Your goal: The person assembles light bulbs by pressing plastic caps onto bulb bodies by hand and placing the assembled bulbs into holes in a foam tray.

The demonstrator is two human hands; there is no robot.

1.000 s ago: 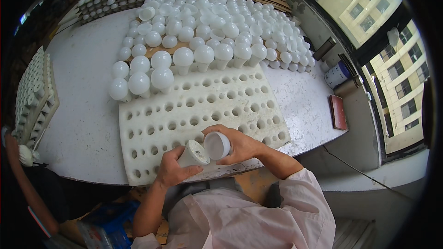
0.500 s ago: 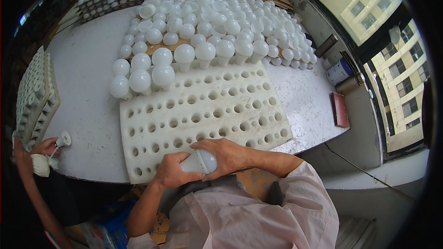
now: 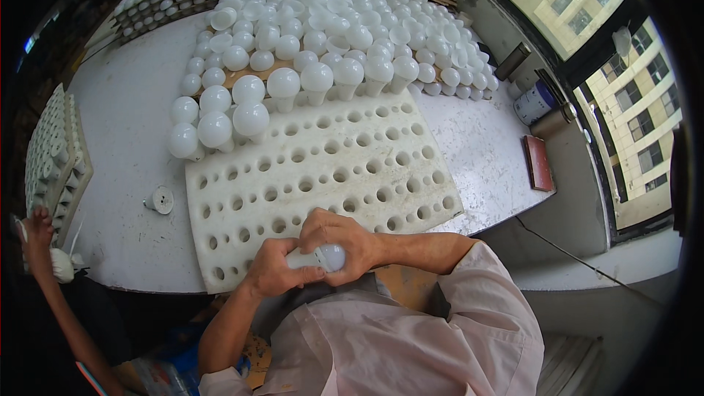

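Note:
Both hands are closed around one white LED bulb point(image 3: 306, 259), held lying sideways over the near edge of the foam tray. My left hand point(image 3: 271, 270) grips the body at its base end. Wrapped over the rounded dome end is my right hand point(image 3: 350, 248). Beneath and beyond them lies the white foam tray point(image 3: 323, 187) with rows of large and small holes. Several assembled bulbs point(image 3: 283, 82) stand upright in its far and left holes.
White domes point(image 3: 293, 27) crowd cardboard sheets behind the tray. A lone bulb base point(image 3: 159, 200) lies left of it. At far left, a co-worker's hand point(image 3: 39, 238) is beside a stacked tray of bases point(image 3: 55, 154). A jar point(image 3: 534, 103) and red box point(image 3: 539, 164) stand by the window.
The co-worker's hand has drawn back left, and the bulb base it held now lies on the table. My right hand has shifted its grip around the bulb.

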